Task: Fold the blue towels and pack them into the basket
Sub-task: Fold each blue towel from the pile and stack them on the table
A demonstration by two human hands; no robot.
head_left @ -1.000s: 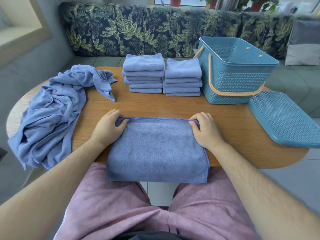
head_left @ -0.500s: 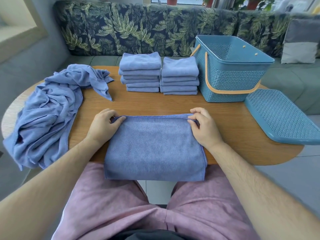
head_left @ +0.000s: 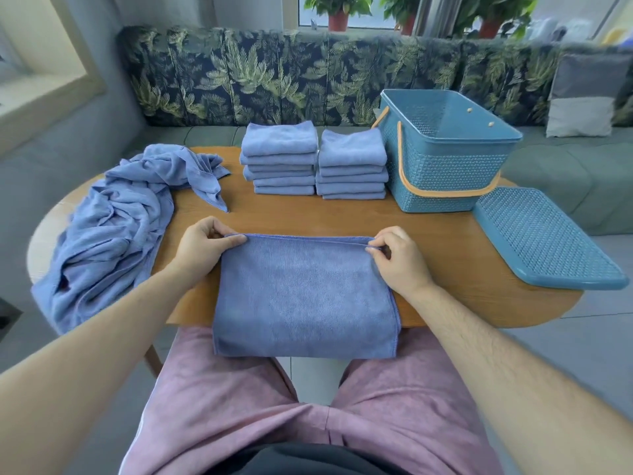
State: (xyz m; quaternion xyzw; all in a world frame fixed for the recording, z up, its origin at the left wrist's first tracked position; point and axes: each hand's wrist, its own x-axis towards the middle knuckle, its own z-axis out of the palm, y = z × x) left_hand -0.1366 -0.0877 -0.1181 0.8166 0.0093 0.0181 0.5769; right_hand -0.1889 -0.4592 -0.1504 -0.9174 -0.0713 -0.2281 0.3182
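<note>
A blue towel (head_left: 305,296) lies flat in front of me, its near part hanging over the table's front edge onto my lap. My left hand (head_left: 202,245) pinches its far left corner and my right hand (head_left: 399,258) pinches its far right corner. Two stacks of folded blue towels (head_left: 281,156) (head_left: 352,162) stand side by side at the back of the table. A crumpled heap of unfolded blue towels (head_left: 113,231) covers the table's left end. The blue basket (head_left: 445,149) with an orange handle stands at the back right, and I see no towels inside it.
The basket's blue lid (head_left: 544,238) lies at the right end of the oval wooden table (head_left: 445,265). A leaf-patterned sofa (head_left: 274,77) runs behind the table, with a grey cushion (head_left: 582,94) at its right.
Both hands have shifted their grip on the towel's far corners, from lying over the edge to pinching it with the fingertips. The towel stays in place. My view has tilted up.
</note>
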